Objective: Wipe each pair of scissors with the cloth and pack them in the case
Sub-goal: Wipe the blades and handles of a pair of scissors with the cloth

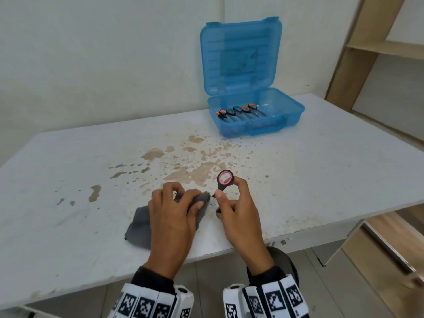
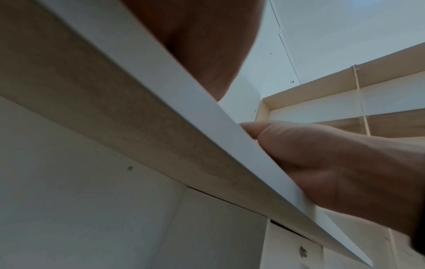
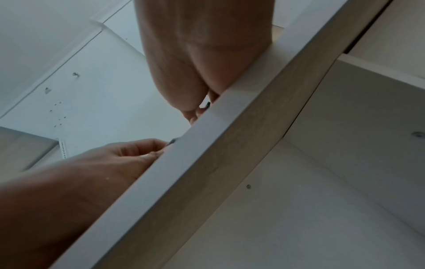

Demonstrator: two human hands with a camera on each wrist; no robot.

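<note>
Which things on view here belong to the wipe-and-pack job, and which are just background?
Job:
pink-handled scissors, held by the right hand
grey cloth, gripped by the left hand
blue case, lid open
orange-handled scissors already inside

Background:
stained table
wooden shelving

No readable text anywhere; the wrist bands (image 1: 146, 304) carry only black-and-white square marker patterns
</note>
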